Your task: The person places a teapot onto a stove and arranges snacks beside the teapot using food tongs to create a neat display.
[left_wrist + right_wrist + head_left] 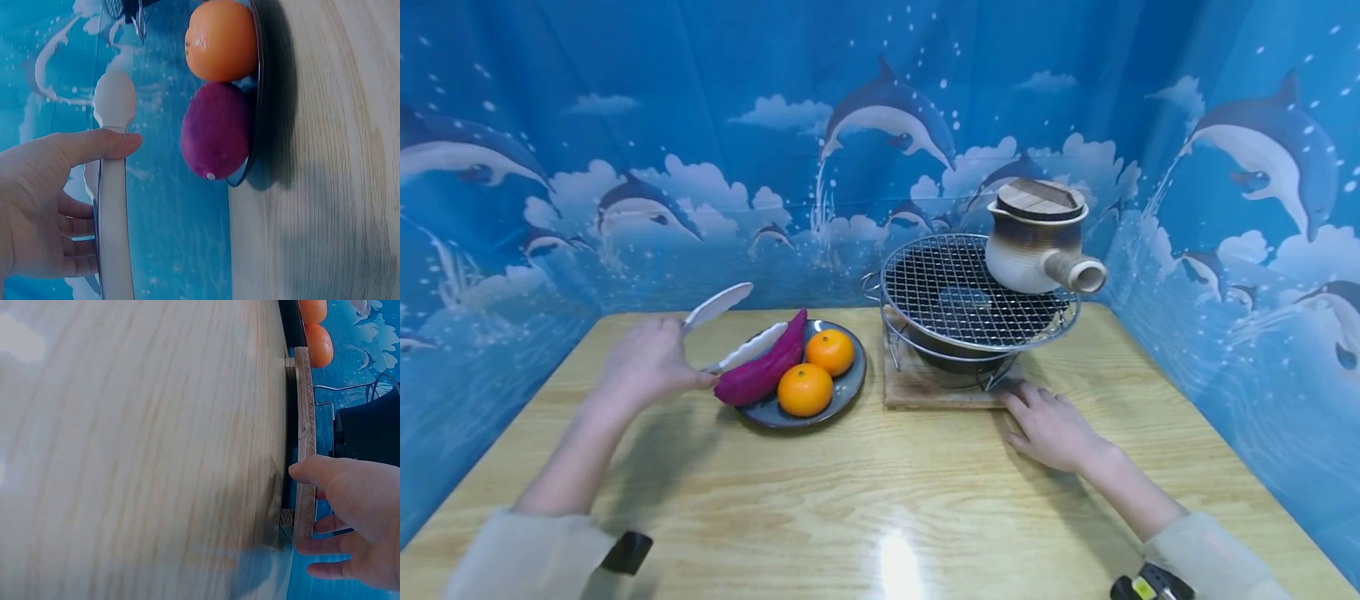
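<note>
My left hand [651,358] grips a pair of white-tipped tongs [114,212], its thumb on one arm and its fingers on the other. The tongs' arms stand apart, with one tip raised and the other beside a purple sweet potato [769,365]. Two oranges [805,390] lie against the sweet potato on a dark plate [848,390]. At the front right corner of a wooden board [940,398], my right hand [1051,429] touches the edge with fairly straight fingers. In the right wrist view, the thumb overlaps the edge of the board [304,419].
On the board stands a dark stove [955,360] in a wire stand, topped by a round wire grill [955,292]. A side-handled pot [1022,257] with a wooden lid sits on the grill's right side. Behind the table [820,500] hangs a dolphin-print curtain [760,50].
</note>
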Tool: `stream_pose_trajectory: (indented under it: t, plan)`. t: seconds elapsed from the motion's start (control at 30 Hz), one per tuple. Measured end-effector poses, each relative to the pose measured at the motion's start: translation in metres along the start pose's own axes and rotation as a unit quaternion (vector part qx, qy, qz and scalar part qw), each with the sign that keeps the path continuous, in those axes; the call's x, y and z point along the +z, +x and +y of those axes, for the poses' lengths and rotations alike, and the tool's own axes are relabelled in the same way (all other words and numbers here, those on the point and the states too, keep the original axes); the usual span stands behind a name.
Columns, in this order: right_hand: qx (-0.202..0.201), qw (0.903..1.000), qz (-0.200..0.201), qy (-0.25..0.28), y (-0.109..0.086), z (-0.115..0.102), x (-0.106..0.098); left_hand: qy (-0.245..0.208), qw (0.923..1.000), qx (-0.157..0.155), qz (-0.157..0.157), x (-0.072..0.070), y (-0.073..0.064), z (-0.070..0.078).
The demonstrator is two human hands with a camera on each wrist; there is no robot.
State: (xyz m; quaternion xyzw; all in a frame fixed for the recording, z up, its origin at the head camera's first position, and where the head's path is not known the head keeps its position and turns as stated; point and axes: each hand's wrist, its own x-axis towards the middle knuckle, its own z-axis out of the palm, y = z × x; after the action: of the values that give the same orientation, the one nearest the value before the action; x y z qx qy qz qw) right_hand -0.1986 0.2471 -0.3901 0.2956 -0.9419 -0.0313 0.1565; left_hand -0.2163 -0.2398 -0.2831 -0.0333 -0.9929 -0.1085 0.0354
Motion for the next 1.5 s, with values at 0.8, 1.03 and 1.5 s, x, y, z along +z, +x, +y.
stream_pose_trajectory:
  t: [0.8,1.03,1.5]
  plan:
    - [-0.002,1.0000,0.006,0.006,0.001,0.002,0.000,0.094,0.9905,0.091,0.043,0.022,-0.015,0.039]
    - [-0.007,0.9999,0.011,0.005,0.001,0.003,0.001,0.104,0.9885,0.103,0.038,0.022,-0.020,0.039]
    - [-0.006,0.9999,0.008,0.010,0.000,0.001,0.000,0.134,0.9853,0.106,0.003,0.030,-0.027,0.046]
